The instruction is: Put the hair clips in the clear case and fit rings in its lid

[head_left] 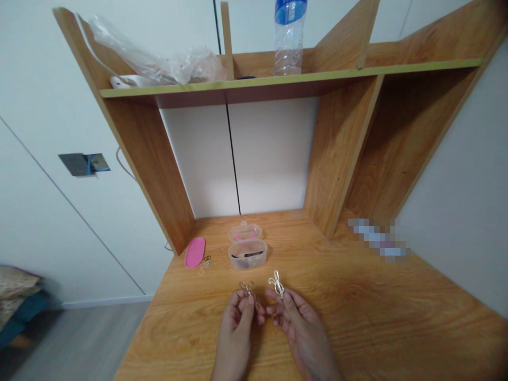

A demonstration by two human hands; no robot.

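Observation:
My left hand [238, 320] pinches a copper-coloured looped wire clip [246, 287] between thumb and fingers. More copper wire shows beside its fingertips, partly hidden. In my right hand [298, 323], a pale gold wire clip [277, 284] with curled loops stands up between thumb and forefinger. Both hands are close together, just above the wooden desk [190, 323]. Behind them sits a clear plastic case [248, 262] with its lid [245, 233] raised; dark, slender items lie inside.
Left of the case lie a pink oval tray [194, 253] and several small rings or bands [207, 259]. A blurred-out object [377, 238] is at the right. Overhead, the shelf [254, 84] holds a plastic bottle [289, 39] and a crumpled clear bag [170, 63].

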